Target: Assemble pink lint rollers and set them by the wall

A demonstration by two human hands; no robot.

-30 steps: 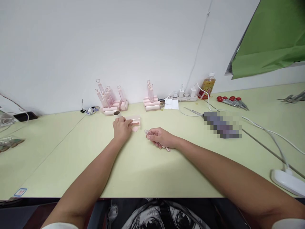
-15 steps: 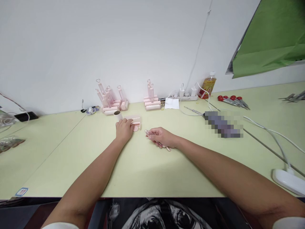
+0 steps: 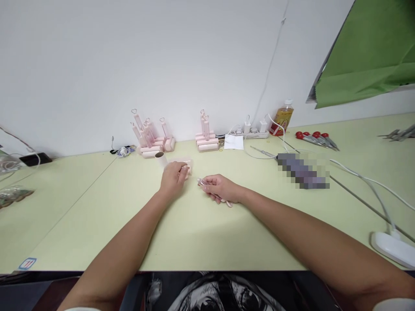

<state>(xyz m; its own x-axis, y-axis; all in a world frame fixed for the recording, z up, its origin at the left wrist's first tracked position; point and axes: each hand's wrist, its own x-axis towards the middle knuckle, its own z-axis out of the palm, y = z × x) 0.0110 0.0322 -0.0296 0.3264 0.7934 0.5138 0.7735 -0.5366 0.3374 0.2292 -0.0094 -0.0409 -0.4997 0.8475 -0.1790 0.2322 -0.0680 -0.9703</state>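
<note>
My left hand (image 3: 174,178) has its fingers bent over a pink roller head (image 3: 188,169) with a clear cover, which lies on the pale green table (image 3: 194,233); the hand hides much of it. A white roll (image 3: 161,160) stands just behind that hand. To the right, my right hand (image 3: 220,188) is wrapped round a clear and pink handle (image 3: 203,182), whose heart-shaped loop comes out below the palm.
Pink rollers (image 3: 152,151) with upright handles stand by the wall, and more rollers (image 3: 208,144) stand right of them. Behind on the right are a power strip (image 3: 256,134), a bottle (image 3: 283,119), red-handled tools (image 3: 316,139) and a screwdriver (image 3: 264,151).
My left hand has shifted slightly right and turned, now covering more of the pink roller head. My right hand keeps its hold on the handle in nearly the same place.
</note>
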